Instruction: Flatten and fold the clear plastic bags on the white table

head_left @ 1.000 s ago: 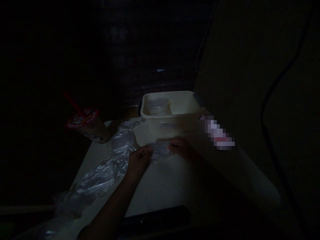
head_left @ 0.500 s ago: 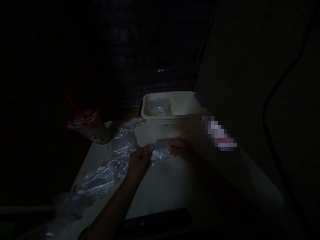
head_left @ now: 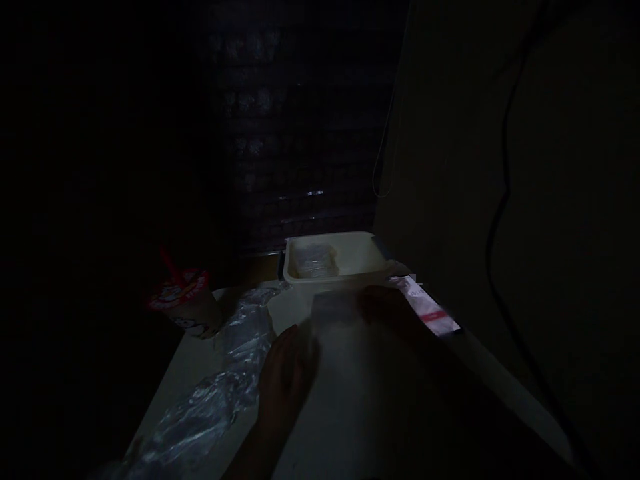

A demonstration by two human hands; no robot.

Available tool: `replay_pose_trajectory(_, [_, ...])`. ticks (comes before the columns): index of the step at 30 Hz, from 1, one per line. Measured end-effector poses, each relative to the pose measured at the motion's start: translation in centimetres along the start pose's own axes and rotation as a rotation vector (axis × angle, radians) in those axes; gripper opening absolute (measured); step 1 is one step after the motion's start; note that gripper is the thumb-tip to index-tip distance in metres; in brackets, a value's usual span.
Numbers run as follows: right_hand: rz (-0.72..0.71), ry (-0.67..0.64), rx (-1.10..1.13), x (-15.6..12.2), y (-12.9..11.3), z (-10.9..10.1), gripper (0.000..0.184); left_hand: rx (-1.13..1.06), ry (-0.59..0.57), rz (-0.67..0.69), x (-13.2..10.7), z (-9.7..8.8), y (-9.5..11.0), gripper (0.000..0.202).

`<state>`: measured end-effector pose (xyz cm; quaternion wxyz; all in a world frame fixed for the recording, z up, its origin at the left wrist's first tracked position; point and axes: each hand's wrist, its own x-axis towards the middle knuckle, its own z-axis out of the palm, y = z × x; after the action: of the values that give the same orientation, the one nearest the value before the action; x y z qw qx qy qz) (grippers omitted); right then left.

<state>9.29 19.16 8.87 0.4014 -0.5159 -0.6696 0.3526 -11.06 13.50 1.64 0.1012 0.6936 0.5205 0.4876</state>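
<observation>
Plastic packet (head_left: 333, 308) in outstretched right hand (head_left: 384, 307)

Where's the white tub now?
In the head view, the white tub is near the centre, at the far end of the table, beyond the right hand and right of the cup.

Very dim; left side near black. Lit screen (head_left: 431, 311) brightest patch, at right. Weak glints show on plastic film (head_left: 213, 400). Right hand (head_left: 383, 307) shadowed, blurred.
</observation>
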Motion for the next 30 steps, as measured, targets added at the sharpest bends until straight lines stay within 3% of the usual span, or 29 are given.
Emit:
replay_pose_trajectory(4, [-0.076, 0.135, 0.094, 3.5, -4.0, -2.1, 0.022, 0.166, -0.009, 0.177, 0.0, 0.2, -0.9, 0.037])
replay_pose_trajectory(7, [0.077, 0.139, 0.138, 7.0, -5.3, -1.9, 0.016, 0.258, 0.003, 0.258, 0.2, 0.2, -1.1, 0.043])
replay_pose_trajectory(13, [0.22, 0.121, 0.093, 12.0, -4.4, 0.3, 0.021, 0.349, -0.058, 0.298, 0.9, 0.2, -0.8, 0.046])
replay_pose_trajectory(22, [0.382, 0.076, -0.176, 14.6, -3.9, 2.1, 0.026, 0.341, -0.058, 0.318, 0.6, 0.7, -0.6, 0.045])
replay_pose_trajectory(30, [0.172, 0.198, -0.373, 15.5, -2.5, 1.9, 0.014, 0.342, -0.033, 0.296, 0.2, 1.3, -1.7, 0.045])
